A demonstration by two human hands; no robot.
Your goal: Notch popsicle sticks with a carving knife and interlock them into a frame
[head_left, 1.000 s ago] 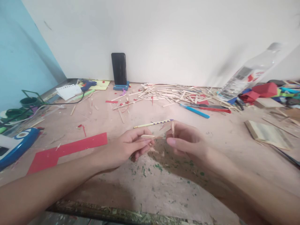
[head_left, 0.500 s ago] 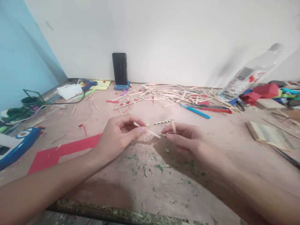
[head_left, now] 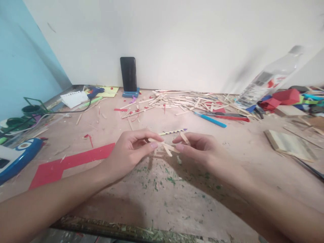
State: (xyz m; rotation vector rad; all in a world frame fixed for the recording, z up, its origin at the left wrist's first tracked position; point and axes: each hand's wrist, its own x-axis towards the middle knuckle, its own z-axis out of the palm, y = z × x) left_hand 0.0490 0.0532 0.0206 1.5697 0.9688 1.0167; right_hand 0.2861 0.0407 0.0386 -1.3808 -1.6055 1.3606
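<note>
Above the table's middle, my left hand [head_left: 135,146] pinches wooden craft sticks [head_left: 167,149] between thumb and fingertips. Two of them appear to cross in the gap between my hands. My right hand [head_left: 199,145] is closed too, its thumb and fingertips at the right end of the sticks. A further short craft stick [head_left: 185,138] slants up by its index finger. Whether the pieces are joined is too small to tell. Just behind the fingertips lies a patterned pencil [head_left: 174,131] with a purple tip.
A pile of loose craft sticks [head_left: 177,101] lies at the back, near a blue cutter [head_left: 210,120]. A phone [head_left: 128,74] stands against the wall. Red paper [head_left: 73,162] is at left, a wooden block [head_left: 290,145] and bottle [head_left: 270,79] at right. Green scraps litter the front.
My hands have come closer together. The stick in my left hand now reaches my right thumb, and the crossing of the sticks shows between the hands.
</note>
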